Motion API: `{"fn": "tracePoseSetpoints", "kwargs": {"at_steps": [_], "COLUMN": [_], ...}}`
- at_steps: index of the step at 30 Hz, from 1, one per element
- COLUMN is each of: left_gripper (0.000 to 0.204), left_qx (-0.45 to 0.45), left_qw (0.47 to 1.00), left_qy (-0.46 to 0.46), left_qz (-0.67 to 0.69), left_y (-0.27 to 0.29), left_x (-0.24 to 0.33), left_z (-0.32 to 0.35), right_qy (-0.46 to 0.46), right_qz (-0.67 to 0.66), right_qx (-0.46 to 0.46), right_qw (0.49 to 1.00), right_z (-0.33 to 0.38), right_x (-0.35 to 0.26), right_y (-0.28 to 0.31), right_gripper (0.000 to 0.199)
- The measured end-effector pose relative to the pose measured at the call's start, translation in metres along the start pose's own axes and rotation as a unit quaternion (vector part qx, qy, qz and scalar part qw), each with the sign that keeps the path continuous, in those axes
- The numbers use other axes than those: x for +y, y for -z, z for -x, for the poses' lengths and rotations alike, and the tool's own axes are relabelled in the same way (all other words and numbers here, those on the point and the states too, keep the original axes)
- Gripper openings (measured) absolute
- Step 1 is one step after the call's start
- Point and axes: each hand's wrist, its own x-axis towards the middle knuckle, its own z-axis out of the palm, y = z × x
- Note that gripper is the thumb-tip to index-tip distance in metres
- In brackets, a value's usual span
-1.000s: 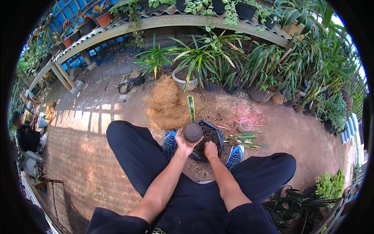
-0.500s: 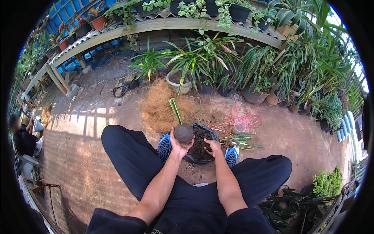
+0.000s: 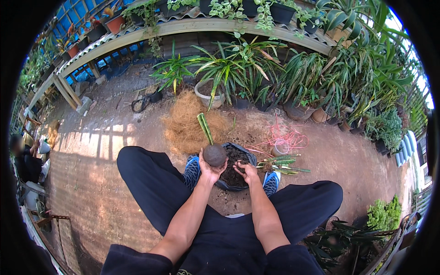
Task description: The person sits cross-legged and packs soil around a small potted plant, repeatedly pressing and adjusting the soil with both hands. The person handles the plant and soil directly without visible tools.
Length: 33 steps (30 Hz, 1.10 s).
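Note:
My left hand (image 3: 212, 172) cups a round ball of dark soil (image 3: 214, 155) from below. Upright green leaves with pale edges (image 3: 205, 128), like those of a snake plant, rise from the top of the ball. Just right of it stands a black plastic bag (image 3: 230, 186), its mouth wide and full of loose dark soil (image 3: 234, 156). My right hand (image 3: 248, 172) is over the bag's right side, fingers curled together around what looks like a little soil. Beside my right shoe lie loose snake plant cuttings (image 3: 285, 165).
Brown fibre (image 3: 190, 126) is heaped beyond the bag. Pink string (image 3: 286, 135) lies tangled around a clear plastic cup (image 3: 280, 147). Potted plants (image 3: 224, 68) line the far side beneath a shelf (image 3: 192, 30). Another person (image 3: 28, 160) sits at the far left.
My right hand has come up and a little left out of the soil, toward the ball, its fingers drawn closer together. The ball stays in my left hand, almost unmoved.

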Motion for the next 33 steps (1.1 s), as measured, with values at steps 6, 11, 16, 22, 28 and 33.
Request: {"fn": "tracePoseSetpoints", "kwargs": {"at_steps": [6, 11, 16, 22, 28, 33], "left_gripper": [0.069, 0.067, 0.069, 0.071, 0.071, 0.066], "left_qx": [-0.064, -0.041, -0.035, -0.045, -0.031, -0.035], "left_qw": [0.997, 0.999, 0.999, 0.999, 0.999, 0.999], "left_qy": [-0.005, 0.003, 0.014, 0.013, 0.000, 0.000], "left_qz": [0.031, 0.033, 0.019, 0.013, 0.023, 0.041], "left_y": [-0.006, -0.008, -0.007, -0.004, -0.003, -0.005], "left_x": [0.001, 0.000, 0.001, 0.004, 0.005, 0.007], "left_z": [0.004, 0.003, 0.003, -0.001, -0.002, 0.000], "right_qy": [-0.052, -0.017, 0.008, 0.033, 0.039, 0.022], "right_qz": [-0.107, -0.083, -0.095, -0.055, -0.089, -0.108], "right_qx": [-0.045, 0.006, 0.005, -0.012, -0.024, -0.083], "right_qw": [0.992, 0.996, 0.995, 0.998, 0.995, 0.990], "right_z": [0.004, -0.007, -0.006, 0.009, 0.008, 0.006], "right_x": [-0.011, -0.003, -0.004, -0.009, -0.012, -0.012], "right_y": [-0.005, -0.005, -0.007, -0.018, -0.020, -0.017], "right_gripper": [0.021, 0.021, 0.017, 0.018, 0.018, 0.030]}}
